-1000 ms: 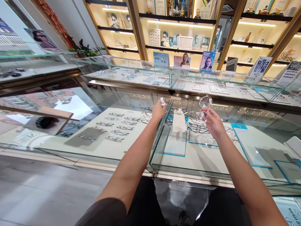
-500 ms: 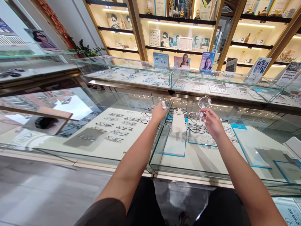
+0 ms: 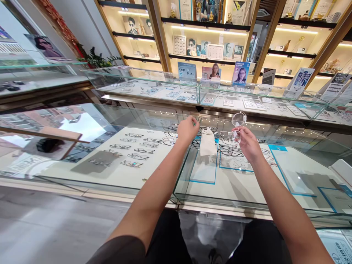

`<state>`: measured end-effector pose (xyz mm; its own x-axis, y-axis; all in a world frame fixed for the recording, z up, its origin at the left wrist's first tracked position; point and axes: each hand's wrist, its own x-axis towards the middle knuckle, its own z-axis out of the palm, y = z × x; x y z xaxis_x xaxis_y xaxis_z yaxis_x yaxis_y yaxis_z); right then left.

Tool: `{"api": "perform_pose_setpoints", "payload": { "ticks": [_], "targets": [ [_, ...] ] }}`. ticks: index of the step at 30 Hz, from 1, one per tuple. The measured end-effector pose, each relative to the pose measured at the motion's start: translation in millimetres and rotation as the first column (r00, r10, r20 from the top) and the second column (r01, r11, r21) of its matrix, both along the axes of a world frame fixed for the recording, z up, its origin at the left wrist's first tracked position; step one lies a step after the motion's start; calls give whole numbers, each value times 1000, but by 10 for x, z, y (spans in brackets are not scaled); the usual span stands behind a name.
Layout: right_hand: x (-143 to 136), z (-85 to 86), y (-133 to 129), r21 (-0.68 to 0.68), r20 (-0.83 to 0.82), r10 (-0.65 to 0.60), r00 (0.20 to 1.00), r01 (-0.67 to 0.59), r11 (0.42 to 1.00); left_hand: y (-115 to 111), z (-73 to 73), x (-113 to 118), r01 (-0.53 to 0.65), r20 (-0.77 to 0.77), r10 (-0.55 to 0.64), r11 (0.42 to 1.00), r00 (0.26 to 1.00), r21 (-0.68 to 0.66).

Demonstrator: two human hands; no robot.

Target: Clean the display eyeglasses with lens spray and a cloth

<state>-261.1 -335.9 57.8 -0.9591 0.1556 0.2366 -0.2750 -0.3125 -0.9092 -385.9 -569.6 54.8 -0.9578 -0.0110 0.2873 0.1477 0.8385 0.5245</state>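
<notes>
My right hand [image 3: 249, 143] is closed on a pair of round, thin-framed eyeglasses [image 3: 238, 119], pinching them up above the glass counter with one lens higher than the other. My left hand [image 3: 187, 130] hovers by the counter's joint, its fingers curled; whatever is in them, if anything, is hidden. Between the hands a cream cleaning cloth [image 3: 208, 142] lies slightly rumpled on the glass. Under the glass near my right hand are several dark-framed eyeglasses [image 3: 231, 150].
The glass display counter [image 3: 162, 183] runs across in front of me, with rows of eyeglasses [image 3: 137, 157] inside on the left. Blue-edged panels [image 3: 294, 172] lie inside on the right. A second glass case [image 3: 154, 75] with advertising cards stands behind. A white object [image 3: 341, 170] sits at far right.
A small white bottle showed at the top of my left hand before and is out of sight now. That hand has turned slightly. My right hand still holds the eyeglasses in much the same place.
</notes>
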Motion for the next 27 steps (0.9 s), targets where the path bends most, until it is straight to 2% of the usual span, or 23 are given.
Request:
{"api": "perform_pose_setpoints", "payload": {
  "ticks": [2,4,9,13,17,20,25,27],
  "targets": [
    [3,1,-8,16,2,-1,1000,1,1000,54,-3,21,61,198,-38,992,980,-114],
    [4,4,-14,19,0,-1,1000,1,1000,97,-50,15,87,297,-34,982,954,-166],
    [4,4,-21,16,6,-5,1000,4,1000,124,-217,-71,101,357,-40,983,933,-154],
    [4,-1,-22,60,9,-22,1000,22,998,119,-294,-133,109,367,-66,989,928,-99],
    [4,6,-21,60,8,-25,1000,25,998,111,-307,-147,118,344,-118,993,932,18],
    [3,15,-14,40,2,-32,999,32,999,98,-262,-132,145,294,-193,973,936,178],
    [-11,20,27,20,-30,-55,998,56,998,108,-132,-76,199,165,-292,882,942,428],
    [-15,24,46,34,-45,-69,997,70,997,127,-88,-36,242,120,-349,822,929,515]
  ]
}}
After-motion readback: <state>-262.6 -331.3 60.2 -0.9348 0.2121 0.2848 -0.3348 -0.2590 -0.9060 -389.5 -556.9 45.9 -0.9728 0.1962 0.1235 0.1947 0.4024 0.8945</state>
